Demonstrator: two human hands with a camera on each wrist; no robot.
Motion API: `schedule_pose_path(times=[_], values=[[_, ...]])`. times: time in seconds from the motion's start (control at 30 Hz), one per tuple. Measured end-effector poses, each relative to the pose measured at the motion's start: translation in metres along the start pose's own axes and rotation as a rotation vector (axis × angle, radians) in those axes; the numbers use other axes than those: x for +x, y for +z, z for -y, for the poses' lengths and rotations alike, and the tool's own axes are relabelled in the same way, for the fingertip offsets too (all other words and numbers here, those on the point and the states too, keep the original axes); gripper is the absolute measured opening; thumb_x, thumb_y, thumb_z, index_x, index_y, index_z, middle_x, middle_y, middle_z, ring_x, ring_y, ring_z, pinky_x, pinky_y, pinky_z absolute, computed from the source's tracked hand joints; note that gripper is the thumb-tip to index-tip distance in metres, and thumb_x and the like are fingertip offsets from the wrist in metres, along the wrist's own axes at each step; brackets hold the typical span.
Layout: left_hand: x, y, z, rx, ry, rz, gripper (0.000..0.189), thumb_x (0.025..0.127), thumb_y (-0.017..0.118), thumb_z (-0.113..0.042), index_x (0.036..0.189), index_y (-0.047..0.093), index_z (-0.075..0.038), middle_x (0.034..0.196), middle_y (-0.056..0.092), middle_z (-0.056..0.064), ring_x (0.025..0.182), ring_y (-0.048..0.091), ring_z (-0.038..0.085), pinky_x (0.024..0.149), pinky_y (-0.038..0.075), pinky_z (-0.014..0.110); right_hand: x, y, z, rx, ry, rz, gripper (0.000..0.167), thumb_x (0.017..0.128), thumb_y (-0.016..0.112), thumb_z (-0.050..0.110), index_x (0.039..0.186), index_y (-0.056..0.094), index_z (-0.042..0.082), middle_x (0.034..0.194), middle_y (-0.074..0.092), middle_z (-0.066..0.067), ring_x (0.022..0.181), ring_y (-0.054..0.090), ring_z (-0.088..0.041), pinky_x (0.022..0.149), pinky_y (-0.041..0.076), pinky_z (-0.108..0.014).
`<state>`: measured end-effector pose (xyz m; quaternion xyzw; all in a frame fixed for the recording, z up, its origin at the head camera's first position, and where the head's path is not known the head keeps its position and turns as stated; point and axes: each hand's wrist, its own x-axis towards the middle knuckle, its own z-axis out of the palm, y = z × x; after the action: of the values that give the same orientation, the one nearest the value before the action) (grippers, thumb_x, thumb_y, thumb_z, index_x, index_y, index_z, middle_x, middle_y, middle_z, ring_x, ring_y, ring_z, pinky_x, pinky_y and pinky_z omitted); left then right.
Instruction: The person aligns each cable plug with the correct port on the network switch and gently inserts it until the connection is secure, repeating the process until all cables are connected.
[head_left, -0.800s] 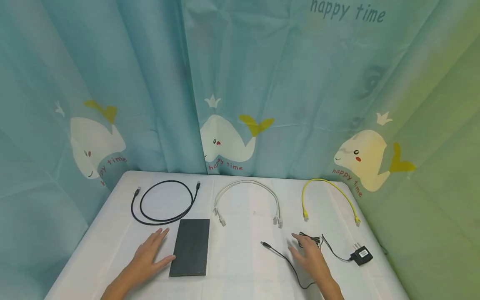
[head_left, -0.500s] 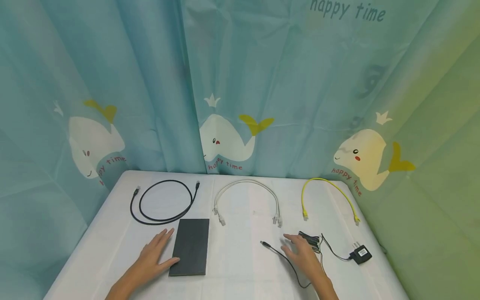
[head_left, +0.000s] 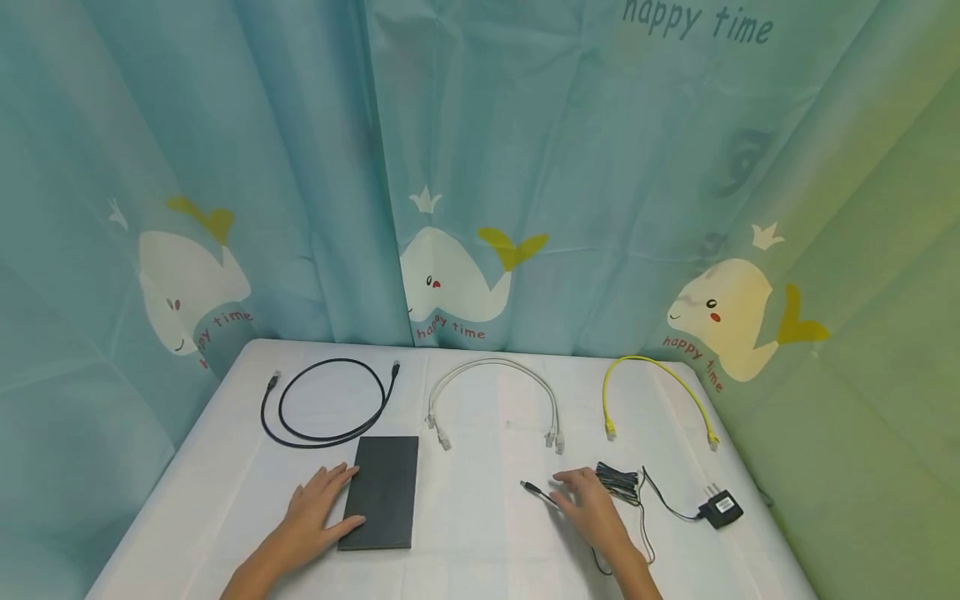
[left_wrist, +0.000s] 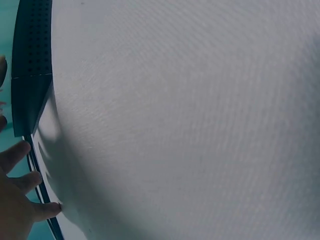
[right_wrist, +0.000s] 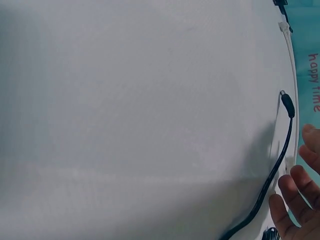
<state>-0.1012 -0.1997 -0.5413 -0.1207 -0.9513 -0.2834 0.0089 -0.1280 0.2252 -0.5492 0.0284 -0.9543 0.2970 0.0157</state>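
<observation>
A flat black box lies on the white table, left of centre. In the left wrist view, the box shows rows of small holes along its side. My left hand is at its left edge, fingers spread and thumb over the lower left corner; contact is hard to tell. My right hand is over the thin black cord of a power adapter, fingers loosely bent and holding nothing. The cord's barrel plug points left of that hand; the right wrist view shows the plug beyond the fingertips.
Along the back lie a looped black network cable, pale grey network cables in an arc and a yellow network cable. A bundled part of the adapter cord sits right of my right hand. Curtains hang behind the table.
My left hand has shifted right, its thumb now further over the black box. My right hand has moved left across the adapter cord toward the plug. The items on the table have stayed put.
</observation>
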Motion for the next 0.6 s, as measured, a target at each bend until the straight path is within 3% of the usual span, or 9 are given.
schedule_pose_path(times=[0.33,0.6], values=[[-0.0032,0.0047,0.0028,-0.031,0.028,-0.022,0.067,0.08,0.072,-0.044,0.131,0.052,-0.005,0.131,0.052,0.019,0.121,0.036,0.054,0.087,0.019,0.079,0.0,0.0027,0.0038,-0.008,-0.034,0.019,0.029,0.079,0.076,0.019,0.105,0.067,0.011,0.096,0.059,0.003,0.087,0.057,-0.014,0.077,0.051,-0.036],[-0.0029,0.0017,0.0016,-0.059,-0.018,0.03,0.069,0.081,0.07,-0.046,0.135,0.05,-0.006,0.132,0.051,0.019,0.125,0.032,0.053,0.092,0.013,0.078,0.0017,0.0055,0.0057,-0.012,-0.029,0.057,0.029,0.079,0.076,0.02,0.104,0.067,0.011,0.09,0.059,0.007,0.083,0.056,-0.011,0.073,0.051,-0.031]])
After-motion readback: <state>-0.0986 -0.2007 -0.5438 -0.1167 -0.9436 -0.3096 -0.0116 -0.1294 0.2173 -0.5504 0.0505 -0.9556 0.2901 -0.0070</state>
